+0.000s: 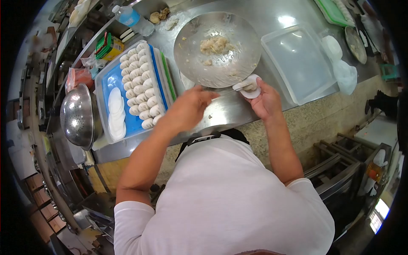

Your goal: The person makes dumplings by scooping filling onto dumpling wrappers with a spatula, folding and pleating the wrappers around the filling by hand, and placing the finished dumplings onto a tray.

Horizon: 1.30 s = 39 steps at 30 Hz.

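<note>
- the left hand [189, 108] is blurred, its fingers loosely bent; whether anything is held cannot be told.
- in the right hand [265, 100], a thin, round, white dough wrapper [250, 93] is pinched between thumb and bent fingers, just beside a wide, shallow, silver metal bowl [191, 63].
- the wrapper is judged light, limp and easily torn; it should be supported from beneath and gripped by its rim.
- plump, white, pleated dumplings [137, 80] are set in rows; being probably soft, they should be lifted gently by their sides.
- pale, moist-looking mash [216, 45] is held in the bowl, likely sticky, better scooped.
</note>
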{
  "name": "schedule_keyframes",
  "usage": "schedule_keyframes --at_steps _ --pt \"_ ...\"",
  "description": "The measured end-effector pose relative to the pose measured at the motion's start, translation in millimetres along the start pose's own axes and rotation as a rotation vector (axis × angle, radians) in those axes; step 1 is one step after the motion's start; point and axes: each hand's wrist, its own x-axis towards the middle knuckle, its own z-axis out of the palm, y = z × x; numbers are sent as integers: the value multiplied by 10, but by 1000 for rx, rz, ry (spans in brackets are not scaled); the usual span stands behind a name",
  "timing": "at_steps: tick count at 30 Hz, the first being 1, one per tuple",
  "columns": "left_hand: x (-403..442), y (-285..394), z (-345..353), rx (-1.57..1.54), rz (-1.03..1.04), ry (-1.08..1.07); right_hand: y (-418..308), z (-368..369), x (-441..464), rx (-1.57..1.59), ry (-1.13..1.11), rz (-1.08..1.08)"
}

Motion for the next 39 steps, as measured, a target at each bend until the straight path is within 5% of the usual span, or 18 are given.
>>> schedule_keyframes --at_steps 7,10,18,33,39 --pt "411 -348 -119 301 -71 44 -84 29 -1 47 2 44" --pt "247 -335 -88 -34 -59 -10 -115 15 -37 92 -75 58" --pt "16 207 -105 266 37 88 -190 -9 -147 92 -33 66" --pt "146 390 -482 293 233 -32 -234 8 -195 31 -251 187" --pt "-11 342 -628 207 160 -111 -256 53 -270 91 -268 155"
